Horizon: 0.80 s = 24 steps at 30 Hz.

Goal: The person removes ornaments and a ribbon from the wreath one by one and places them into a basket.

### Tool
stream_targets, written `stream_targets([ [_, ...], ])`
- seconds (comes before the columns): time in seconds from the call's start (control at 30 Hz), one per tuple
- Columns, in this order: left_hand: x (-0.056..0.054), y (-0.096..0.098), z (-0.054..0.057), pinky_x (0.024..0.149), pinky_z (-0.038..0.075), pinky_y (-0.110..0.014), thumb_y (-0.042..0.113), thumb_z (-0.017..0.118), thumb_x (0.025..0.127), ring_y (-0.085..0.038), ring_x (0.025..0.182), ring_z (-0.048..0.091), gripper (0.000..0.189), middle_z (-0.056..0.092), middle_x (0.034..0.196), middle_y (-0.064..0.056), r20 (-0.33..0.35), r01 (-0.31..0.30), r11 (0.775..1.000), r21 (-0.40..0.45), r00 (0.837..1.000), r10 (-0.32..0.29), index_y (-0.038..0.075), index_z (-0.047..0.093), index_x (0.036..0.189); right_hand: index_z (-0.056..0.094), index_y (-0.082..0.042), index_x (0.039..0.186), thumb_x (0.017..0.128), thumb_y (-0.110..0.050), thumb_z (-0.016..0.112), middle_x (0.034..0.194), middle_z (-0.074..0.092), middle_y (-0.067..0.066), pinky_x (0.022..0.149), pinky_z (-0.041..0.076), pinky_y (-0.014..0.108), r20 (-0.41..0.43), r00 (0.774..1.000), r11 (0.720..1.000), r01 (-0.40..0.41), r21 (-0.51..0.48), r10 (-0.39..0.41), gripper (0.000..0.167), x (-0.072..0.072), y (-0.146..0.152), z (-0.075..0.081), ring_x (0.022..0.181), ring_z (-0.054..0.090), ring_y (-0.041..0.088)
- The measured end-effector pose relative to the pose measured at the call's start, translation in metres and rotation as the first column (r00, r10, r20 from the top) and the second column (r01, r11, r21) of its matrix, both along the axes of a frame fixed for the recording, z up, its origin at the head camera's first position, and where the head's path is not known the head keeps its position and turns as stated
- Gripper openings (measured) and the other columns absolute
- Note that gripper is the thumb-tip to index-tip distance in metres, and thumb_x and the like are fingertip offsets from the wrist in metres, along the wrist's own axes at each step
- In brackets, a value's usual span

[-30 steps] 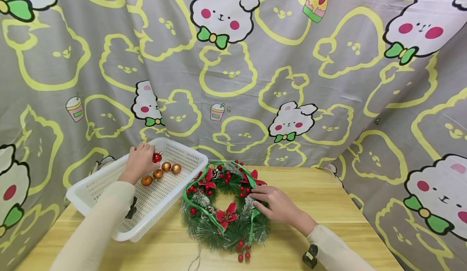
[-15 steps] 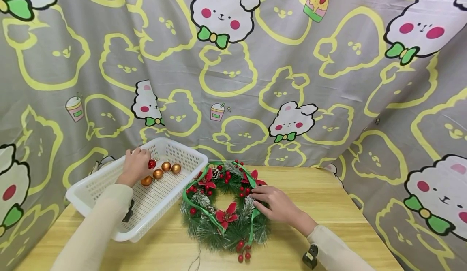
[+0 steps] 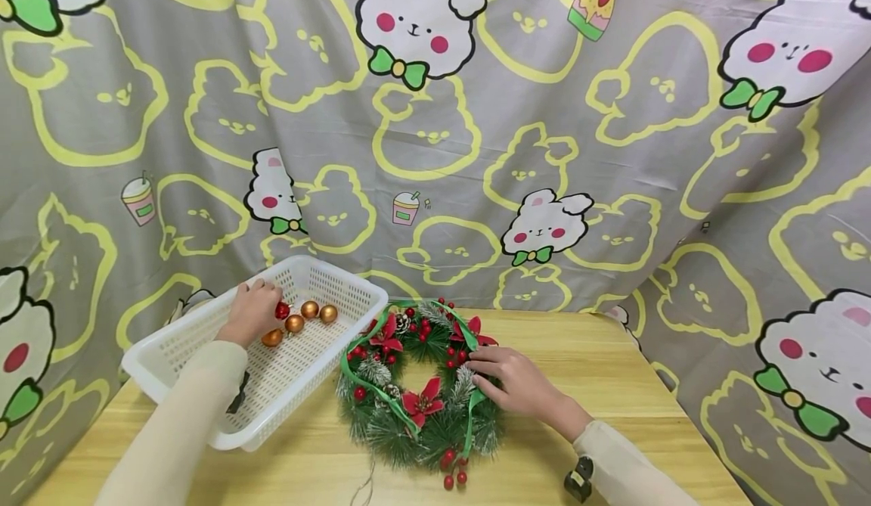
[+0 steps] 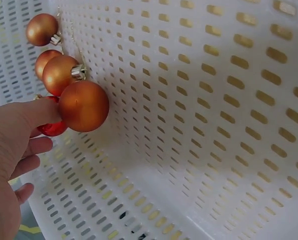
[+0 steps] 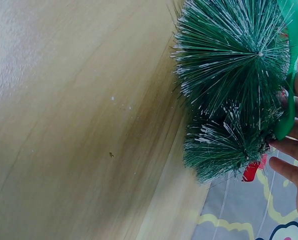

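My left hand (image 3: 253, 311) is inside a white perforated basket (image 3: 286, 408) at the left. Its thumb and a finger pinch a shiny red bauble (image 4: 51, 127), partly hidden by the hand; the remaining fingers hang apart from it. Several copper-gold baubles (image 4: 84, 106) lie close beside, the nearest one against the red bauble in the left wrist view. My right hand (image 3: 520, 385) rests with extended fingers on the right side of a green Christmas wreath (image 3: 435, 442). In the right wrist view its fingers touch the green ribbon (image 5: 291, 75) draped over the wreath.
A wooden table (image 3: 578, 445) carries the basket and wreath. Red poinsettias (image 3: 423, 402), berries and pine cones decorate the wreath. A thin string (image 3: 367, 485) lies at the table's front. Patterned curtains (image 3: 435, 150) hang behind and at both sides.
My left hand has lowered slightly, left and down, into the basket, bringing the red bauble beside the copper-gold ones. My right hand and the wreath have stayed put.
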<state>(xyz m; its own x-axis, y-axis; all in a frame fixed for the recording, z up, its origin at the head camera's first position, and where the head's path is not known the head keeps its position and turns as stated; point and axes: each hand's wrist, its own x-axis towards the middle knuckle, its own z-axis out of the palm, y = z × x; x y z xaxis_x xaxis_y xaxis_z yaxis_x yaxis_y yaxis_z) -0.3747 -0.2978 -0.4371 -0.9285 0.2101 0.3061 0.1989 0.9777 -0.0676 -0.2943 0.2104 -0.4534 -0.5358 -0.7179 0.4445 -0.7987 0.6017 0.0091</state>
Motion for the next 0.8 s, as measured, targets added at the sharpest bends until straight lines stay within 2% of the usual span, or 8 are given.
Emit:
stream_targets([
  [0.27, -0.002, 0.002, 0.005, 0.080, 0.043, -0.052, 0.012, 0.086, 0.075, -0.033, 0.086, 0.054, 0.030, 0.069, 0.087, -0.014, 0.051, 0.016, 1.000, -0.013, 0.999, -0.015, -0.002, 0.068, 0.094, 0.075, -0.012, 0.123, 0.098, -0.026, 0.067, 0.126, 0.072, 0.008, 0.099, 0.054, 0.046, -0.010, 1.000, 1.000, -0.004, 0.004, 0.004, 0.029, -0.001, 0.000, -0.001, 0.120, 0.067, 0.027],
  [0.4, -0.002, 0.004, 0.008, 0.080, 0.044, -0.052, 0.010, 0.083, 0.076, -0.033, 0.084, 0.054, 0.022, 0.068, 0.082, -0.012, 0.072, 0.021, 1.000, -0.008, 0.997, -0.020, 0.000, 0.067, 0.087, 0.075, -0.012, 0.122, 0.098, -0.026, 0.067, 0.126, 0.072, 0.008, 0.099, 0.055, 0.046, -0.018, 1.000, 1.000, -0.005, 0.005, 0.005, 0.029, -0.002, 0.001, -0.001, 0.120, 0.067, 0.027],
  [0.5, -0.001, 0.006, 0.013, 0.081, 0.045, -0.054, 0.009, 0.083, 0.073, -0.034, 0.083, 0.054, 0.021, 0.065, 0.078, -0.011, 0.103, 0.021, 1.000, -0.004, 0.994, -0.021, 0.003, 0.064, 0.079, 0.075, -0.012, 0.122, 0.098, -0.026, 0.068, 0.125, 0.073, 0.008, 0.098, 0.055, 0.046, -0.025, 1.000, 1.000, -0.006, 0.004, 0.006, 0.029, -0.002, 0.001, -0.001, 0.120, 0.067, 0.026],
  [0.63, 0.001, 0.009, 0.017, 0.082, 0.048, -0.056, 0.010, 0.084, 0.069, -0.034, 0.082, 0.056, 0.025, 0.064, 0.075, -0.010, 0.154, 0.011, 0.999, -0.035, 0.988, -0.005, 0.006, 0.060, 0.071, 0.075, -0.012, 0.122, 0.097, -0.025, 0.068, 0.125, 0.073, 0.008, 0.098, 0.055, 0.046, -0.030, 1.000, 1.000, -0.007, 0.004, 0.007, 0.029, -0.002, 0.000, -0.001, 0.119, 0.067, 0.026],
  [0.8, 0.001, 0.010, 0.016, 0.082, 0.051, -0.058, 0.007, 0.077, 0.072, -0.035, 0.082, 0.058, 0.021, 0.063, 0.072, -0.010, 0.189, -0.013, 0.998, -0.058, 0.982, 0.024, 0.007, 0.057, 0.067, 0.075, -0.012, 0.122, 0.099, -0.025, 0.066, 0.125, 0.072, 0.008, 0.098, 0.055, 0.046, -0.015, 1.000, 1.000, -0.006, 0.008, 0.006, 0.028, -0.001, 0.000, 0.000, 0.120, 0.067, 0.026],
])
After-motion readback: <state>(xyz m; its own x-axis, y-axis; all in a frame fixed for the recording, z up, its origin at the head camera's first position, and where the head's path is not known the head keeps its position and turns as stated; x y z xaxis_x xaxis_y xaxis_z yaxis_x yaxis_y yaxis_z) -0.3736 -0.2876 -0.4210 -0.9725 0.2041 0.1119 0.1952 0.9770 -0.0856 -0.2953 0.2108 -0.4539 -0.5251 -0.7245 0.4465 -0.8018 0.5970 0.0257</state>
